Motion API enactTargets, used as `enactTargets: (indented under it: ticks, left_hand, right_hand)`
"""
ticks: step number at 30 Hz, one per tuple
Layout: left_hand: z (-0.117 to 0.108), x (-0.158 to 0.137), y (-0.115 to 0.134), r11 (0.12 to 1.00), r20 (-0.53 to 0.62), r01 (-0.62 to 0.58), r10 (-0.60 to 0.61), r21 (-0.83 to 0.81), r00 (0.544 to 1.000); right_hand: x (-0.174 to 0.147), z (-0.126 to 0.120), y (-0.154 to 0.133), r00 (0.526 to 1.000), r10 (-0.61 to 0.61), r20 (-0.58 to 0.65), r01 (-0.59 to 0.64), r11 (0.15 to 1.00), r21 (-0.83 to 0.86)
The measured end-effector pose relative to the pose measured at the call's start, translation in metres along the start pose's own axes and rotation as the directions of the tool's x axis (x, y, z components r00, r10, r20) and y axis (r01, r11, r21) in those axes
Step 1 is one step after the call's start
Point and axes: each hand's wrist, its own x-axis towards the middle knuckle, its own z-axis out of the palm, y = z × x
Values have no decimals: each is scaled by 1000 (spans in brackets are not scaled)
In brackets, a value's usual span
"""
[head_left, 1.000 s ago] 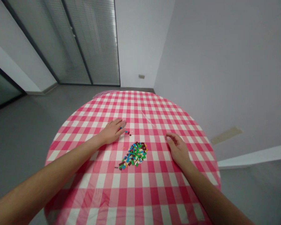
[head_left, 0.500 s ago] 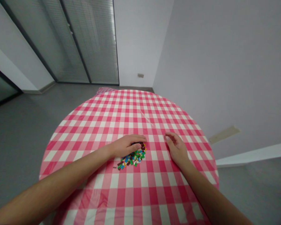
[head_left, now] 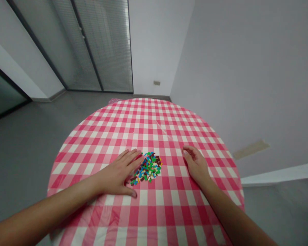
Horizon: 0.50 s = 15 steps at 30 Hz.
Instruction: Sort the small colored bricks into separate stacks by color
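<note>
A pile of small coloured building-block pieces (head_left: 151,167), green, blue, brown, white and yellow, lies on the checked tablecloth. My left hand (head_left: 120,171) is open beside the pile's left edge, palm down, its fingers apart and the thumb stretched toward me. Its fingertips reach the pile's edge; whether they touch the pieces I cannot tell. To the right of the pile, my right hand (head_left: 195,162) rests on its side on the cloth. Its fingers are loosely curled, with a gap to the thumb, and nothing shows in them.
A round table with a pink-and-white checked cloth (head_left: 166,218) fills the middle. Beyond its far edge stand a glass partition with blinds (head_left: 110,48) and a white wall (head_left: 156,41). Another wall (head_left: 246,68) runs along the right.
My left hand has moved off the top of the pile to its left side and spread its fingers, uncovering the pieces. My right hand stays in place. The view has shifted slightly.
</note>
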Motion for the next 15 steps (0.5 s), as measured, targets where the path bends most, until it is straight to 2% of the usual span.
enactTargets:
  ticks: [6, 10, 15]
  left_hand:
    - [5, 39, 4, 999, -80, 4, 0, 38, 997]
    - [4, 63, 4, 999, -90, 11, -7, 49, 996]
    - [-1, 80, 4, 999, -135, 24, -18, 48, 991]
  right_hand:
    - [0, -1, -2, 1000, 12, 15, -12, 1000, -9]
    - [0, -1, -4, 1000, 12, 11, -12, 1000, -16]
    - [-3, -1, -9, 1000, 3, 17, -2, 999, -49]
